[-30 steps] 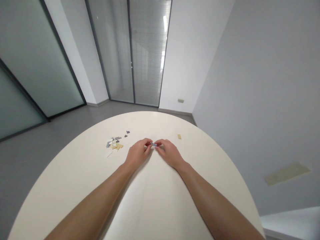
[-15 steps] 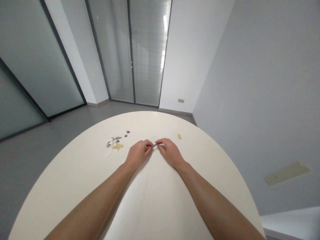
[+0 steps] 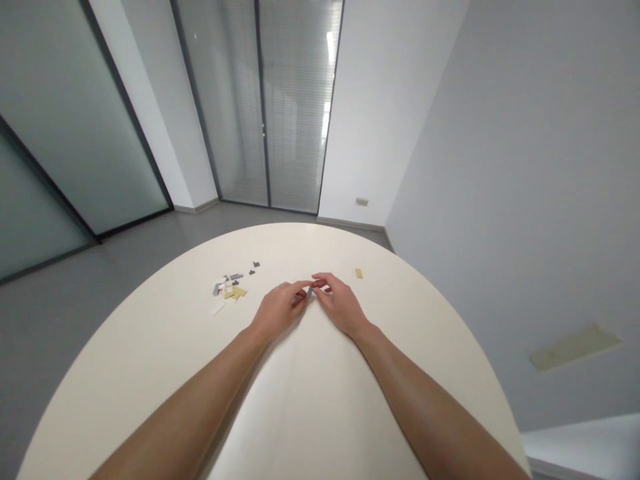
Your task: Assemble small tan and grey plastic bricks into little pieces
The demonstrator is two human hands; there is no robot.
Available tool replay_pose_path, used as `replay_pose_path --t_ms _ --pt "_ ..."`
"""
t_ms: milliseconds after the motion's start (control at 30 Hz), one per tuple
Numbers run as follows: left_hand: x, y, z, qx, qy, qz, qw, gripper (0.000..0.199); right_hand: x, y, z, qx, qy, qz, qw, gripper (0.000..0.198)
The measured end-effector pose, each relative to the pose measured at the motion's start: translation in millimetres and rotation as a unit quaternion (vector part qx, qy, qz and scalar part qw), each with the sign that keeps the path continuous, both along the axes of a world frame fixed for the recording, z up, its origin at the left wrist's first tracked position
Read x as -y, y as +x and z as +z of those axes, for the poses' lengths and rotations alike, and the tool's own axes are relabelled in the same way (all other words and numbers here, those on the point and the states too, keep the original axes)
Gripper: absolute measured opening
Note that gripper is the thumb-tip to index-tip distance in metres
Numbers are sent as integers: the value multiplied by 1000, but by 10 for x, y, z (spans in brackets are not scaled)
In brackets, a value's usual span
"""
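Observation:
My left hand (image 3: 277,309) and my right hand (image 3: 339,304) meet over the middle of a round cream table (image 3: 150,373). Between their fingertips they pinch a small grey brick piece (image 3: 309,292), held just above the tabletop and tilted. Most of the piece is hidden by the fingers. Both forearms stretch from the near edge of the table toward it.
A small heap of grey, white and tan brick pieces (image 3: 230,288) lies left of my hands, with two dark pieces (image 3: 255,267) just beyond it. A single tan piece (image 3: 359,273) lies to the right. Glass partitions and a grey floor lie beyond the table.
The grey piece has turned from lying level between my fingertips to a steeper tilt. My hands have drawn a little closer together.

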State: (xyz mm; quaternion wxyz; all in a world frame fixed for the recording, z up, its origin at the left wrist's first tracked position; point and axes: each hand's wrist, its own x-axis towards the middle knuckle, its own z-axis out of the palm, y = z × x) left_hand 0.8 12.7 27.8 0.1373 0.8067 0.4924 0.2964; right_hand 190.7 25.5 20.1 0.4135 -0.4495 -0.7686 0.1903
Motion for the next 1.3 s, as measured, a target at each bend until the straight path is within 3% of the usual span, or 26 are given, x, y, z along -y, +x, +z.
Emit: replay_pose_path --t_ms 233,600,1300 --pt "10 2 9 8 -3 8 1000 32 3 -5 8 -19 -33 -11 999 30" --pt "6 -5 15 34 4 39 999 25 24 -21 2 -8 -51 28 998 31" --pt "3 1 35 34 -1 49 998 18 28 -25 16 21 -22 23 999 25"
